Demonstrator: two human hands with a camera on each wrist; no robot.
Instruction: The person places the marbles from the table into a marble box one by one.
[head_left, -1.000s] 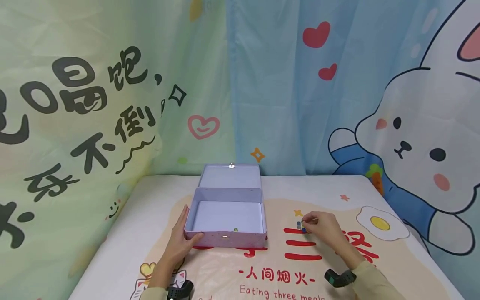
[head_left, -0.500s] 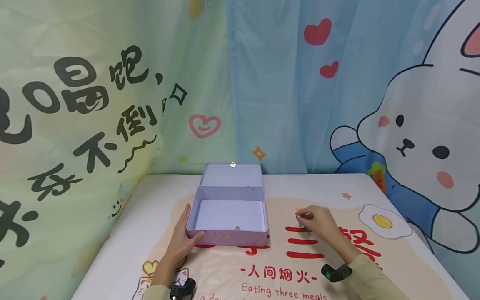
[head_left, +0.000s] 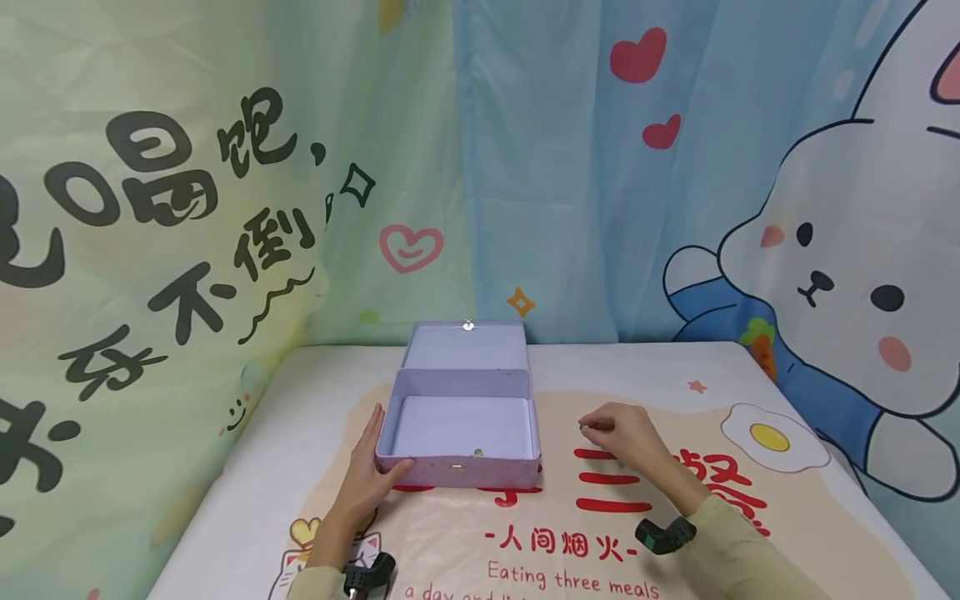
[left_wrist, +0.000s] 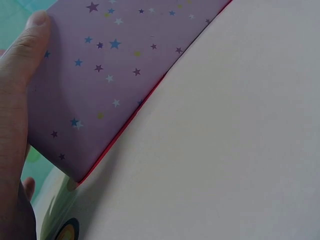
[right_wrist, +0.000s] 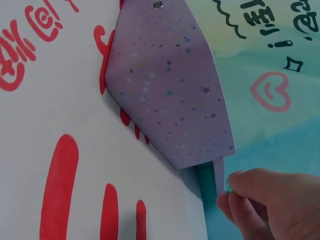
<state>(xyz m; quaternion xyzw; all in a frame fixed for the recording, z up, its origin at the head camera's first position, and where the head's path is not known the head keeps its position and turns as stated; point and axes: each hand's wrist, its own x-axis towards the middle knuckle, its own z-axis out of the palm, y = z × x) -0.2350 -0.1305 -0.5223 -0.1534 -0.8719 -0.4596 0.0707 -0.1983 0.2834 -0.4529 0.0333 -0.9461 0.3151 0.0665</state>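
A lilac tin box [head_left: 495,473], printed with small stars, stands on the table with its lid tipped back. A small greenish marble [head_left: 478,452] lies inside near the front wall. My left hand [head_left: 362,477] grips the box's front left corner, thumb on the front and fingers along the side; the left wrist view shows the thumb against the starry wall [left_wrist: 107,75]. To the right of the box, my right hand [head_left: 628,435] is raised over the table. Between its thumb and index finger it pinches a small clear, greenish marble [right_wrist: 228,185], mostly covered by the fingertips.
The table is covered by a cloth [head_left: 450,542] printed with red characters, English words and a fried egg. Printed curtains [head_left: 540,183] hang close behind the table's back edge and on the left. Each wrist wears a black strapped device [head_left: 666,535].
My right hand has risen slightly and moved left towards the box, pinching a marble. The small blue pieces seen under it earlier no longer show. My left hand stays on the box.
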